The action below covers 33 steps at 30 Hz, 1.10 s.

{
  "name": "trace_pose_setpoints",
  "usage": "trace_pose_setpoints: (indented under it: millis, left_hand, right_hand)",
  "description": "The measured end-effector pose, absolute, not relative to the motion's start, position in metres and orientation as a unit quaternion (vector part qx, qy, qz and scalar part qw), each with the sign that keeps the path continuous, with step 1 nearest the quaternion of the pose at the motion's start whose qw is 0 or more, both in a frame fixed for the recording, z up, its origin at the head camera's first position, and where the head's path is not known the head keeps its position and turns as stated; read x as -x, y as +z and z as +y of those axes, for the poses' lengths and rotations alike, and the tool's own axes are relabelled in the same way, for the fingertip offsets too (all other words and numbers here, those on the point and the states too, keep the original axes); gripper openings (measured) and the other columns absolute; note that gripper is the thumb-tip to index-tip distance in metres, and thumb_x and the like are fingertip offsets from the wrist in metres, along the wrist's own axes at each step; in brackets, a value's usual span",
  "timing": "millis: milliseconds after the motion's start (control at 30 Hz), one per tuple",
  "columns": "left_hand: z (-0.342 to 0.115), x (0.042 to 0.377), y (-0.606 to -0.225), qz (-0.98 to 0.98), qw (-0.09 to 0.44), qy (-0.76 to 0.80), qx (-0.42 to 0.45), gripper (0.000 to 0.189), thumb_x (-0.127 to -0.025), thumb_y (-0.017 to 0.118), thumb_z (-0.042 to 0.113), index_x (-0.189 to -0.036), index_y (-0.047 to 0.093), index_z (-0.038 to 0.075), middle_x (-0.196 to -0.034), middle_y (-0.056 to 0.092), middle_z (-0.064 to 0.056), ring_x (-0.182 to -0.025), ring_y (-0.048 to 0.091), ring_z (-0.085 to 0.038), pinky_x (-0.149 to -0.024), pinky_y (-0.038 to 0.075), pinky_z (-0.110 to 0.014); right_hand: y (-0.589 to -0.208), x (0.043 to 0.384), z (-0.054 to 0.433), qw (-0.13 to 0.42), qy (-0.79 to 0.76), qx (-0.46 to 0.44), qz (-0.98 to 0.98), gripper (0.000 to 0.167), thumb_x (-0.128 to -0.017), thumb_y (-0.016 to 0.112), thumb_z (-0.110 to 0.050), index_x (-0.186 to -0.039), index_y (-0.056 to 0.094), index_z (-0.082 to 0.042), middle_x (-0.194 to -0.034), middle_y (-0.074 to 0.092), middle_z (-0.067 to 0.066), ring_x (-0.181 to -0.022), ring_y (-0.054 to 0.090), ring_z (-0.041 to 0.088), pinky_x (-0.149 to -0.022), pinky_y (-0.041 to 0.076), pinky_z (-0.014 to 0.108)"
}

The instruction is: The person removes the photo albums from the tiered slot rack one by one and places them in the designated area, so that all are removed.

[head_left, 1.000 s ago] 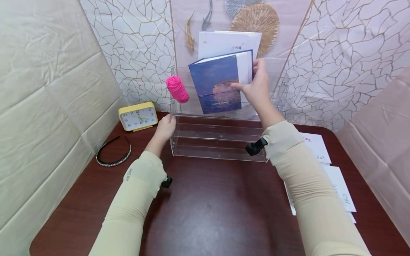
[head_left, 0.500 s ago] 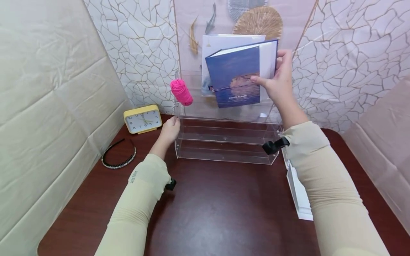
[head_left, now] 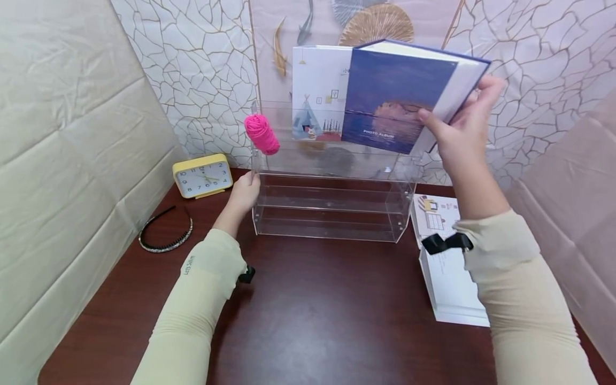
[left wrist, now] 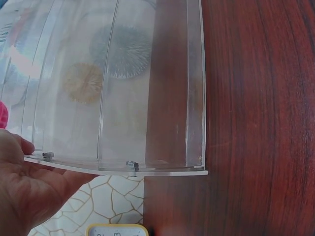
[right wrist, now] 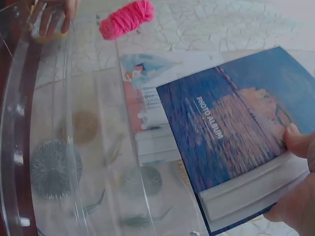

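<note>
My right hand (head_left: 469, 128) grips a blue photo album (head_left: 392, 101) by its right side, thumb on the front cover, raised above a clear acrylic rack (head_left: 327, 206). In the right wrist view the album (right wrist: 231, 132) shows its printed title and a sea picture. My left hand (head_left: 244, 191) holds the rack's left side panel; in the left wrist view that hand (left wrist: 39, 191) has its thumb inside the panel and fingers outside. Behind the photo album, a white album (head_left: 317, 91) with a tent drawing stands upright on the rack, partly covered. A pink yarn skein (head_left: 262, 135) sits at the rack's upper left.
A yellow alarm clock (head_left: 203, 176) stands left of the rack. Nearer on the table (head_left: 308, 310) lies a black headband (head_left: 166, 230) with a sparkling edge. White albums (head_left: 454, 283) lie at the right, below my right forearm. Patterned cloth walls close in the back and sides.
My right hand has carried the blue photo album up and to the right, turning it and uncovering the white album's left part. The left hand stays on the rack's side panel.
</note>
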<state>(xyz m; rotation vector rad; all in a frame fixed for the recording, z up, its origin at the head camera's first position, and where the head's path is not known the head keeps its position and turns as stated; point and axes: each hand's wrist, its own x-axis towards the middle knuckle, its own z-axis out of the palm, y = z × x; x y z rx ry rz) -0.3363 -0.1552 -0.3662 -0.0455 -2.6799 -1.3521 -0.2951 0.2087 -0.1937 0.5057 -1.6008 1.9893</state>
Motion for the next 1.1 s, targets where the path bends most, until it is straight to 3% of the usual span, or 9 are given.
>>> trace_pose_setpoints:
  millis: [167,233,367,533,600,733,967,1100]
  left_hand:
    - [-0.157,0.336,-0.366,-0.887,0.073,-0.455,0.013,0.038,-0.102,0.029,0.024,-0.11,0.053,-0.004,-0.086,0.048,-0.022,-0.089,0.049,-0.033,-0.083,0.04,-0.044]
    - [-0.158,0.337,-0.366,-0.888,0.077,-0.454,0.013,0.038,-0.102,0.03,0.024,-0.111,0.053,-0.004,-0.088,0.049,-0.022,-0.089,0.049,-0.033,-0.083,0.04,-0.044]
    - [-0.16,0.337,-0.366,-0.891,0.084,-0.446,0.018,0.039,-0.101,0.03,0.022,-0.119,0.052,-0.006,-0.109,0.054,-0.025,-0.101,0.05,-0.033,-0.092,0.038,-0.045]
    - [-0.158,0.337,-0.368,-0.883,0.078,-0.462,0.014,0.04,-0.102,0.03,0.025,-0.118,0.052,-0.004,-0.103,0.053,-0.025,-0.098,0.049,-0.033,-0.09,0.038,-0.045]
    - [-0.156,0.337,-0.369,-0.881,0.075,-0.467,0.01,0.04,-0.102,0.03,0.026,-0.117,0.053,-0.003,-0.095,0.051,-0.025,-0.095,0.049,-0.033,-0.087,0.039,-0.045]
    - [-0.154,0.337,-0.373,-0.881,0.073,-0.467,0.009,0.039,-0.102,0.03,0.025,-0.118,0.053,-0.002,-0.094,0.052,-0.023,-0.095,0.049,-0.033,-0.087,0.039,-0.045]
    - [-0.155,0.338,-0.374,-0.893,0.094,-0.441,0.016,0.039,-0.101,0.031,0.023,-0.117,0.053,-0.004,-0.118,0.055,-0.023,-0.112,0.05,-0.036,-0.096,0.037,-0.045]
    - [-0.157,0.34,-0.373,-0.891,0.095,-0.443,0.018,0.038,-0.101,0.03,0.023,-0.114,0.054,-0.004,-0.117,0.055,-0.024,-0.111,0.05,-0.035,-0.096,0.037,-0.046]
  right_hand:
    - [-0.207,0.27,0.215,0.281,0.742,-0.229,-0.564,0.065,-0.07,0.06,0.026,-0.111,0.024,-0.01,-0.115,0.052,0.025,-0.105,0.054,0.036,-0.09,0.044,0.036]
    - [-0.216,0.263,0.217,0.279,0.74,-0.24,-0.563,0.064,-0.07,0.06,0.026,-0.11,0.024,-0.009,-0.112,0.053,0.026,-0.101,0.057,0.036,-0.087,0.045,0.035]
    - [-0.241,0.249,0.22,0.257,0.742,-0.237,-0.572,0.062,-0.072,0.06,0.025,-0.111,0.026,-0.009,-0.11,0.054,0.026,-0.097,0.06,0.034,-0.083,0.049,0.033]
    - [-0.276,0.235,0.221,0.213,0.764,-0.202,-0.575,0.06,-0.075,0.058,0.027,-0.112,0.029,-0.011,-0.108,0.057,0.022,-0.094,0.063,0.028,-0.077,0.052,0.031]
    - [-0.292,0.23,0.223,0.191,0.77,-0.186,-0.58,0.058,-0.076,0.058,0.025,-0.112,0.03,-0.011,-0.109,0.056,0.019,-0.094,0.063,0.025,-0.074,0.052,0.03]
    - [-0.325,0.217,0.23,0.133,0.77,-0.136,-0.609,0.053,-0.081,0.056,0.021,-0.112,0.029,-0.012,-0.107,0.057,0.011,-0.093,0.063,0.017,-0.071,0.053,0.028]
    - [-0.376,0.196,0.245,-0.01,0.722,0.007,-0.692,0.05,-0.088,0.058,0.008,-0.115,0.019,-0.01,-0.093,0.06,0.0,-0.077,0.063,0.011,-0.067,0.051,0.026]
    - [-0.395,0.19,0.248,-0.07,0.684,0.063,-0.723,0.057,-0.088,0.061,0.0,-0.12,0.014,-0.006,-0.097,0.057,0.005,-0.076,0.062,0.011,-0.067,0.05,0.029]
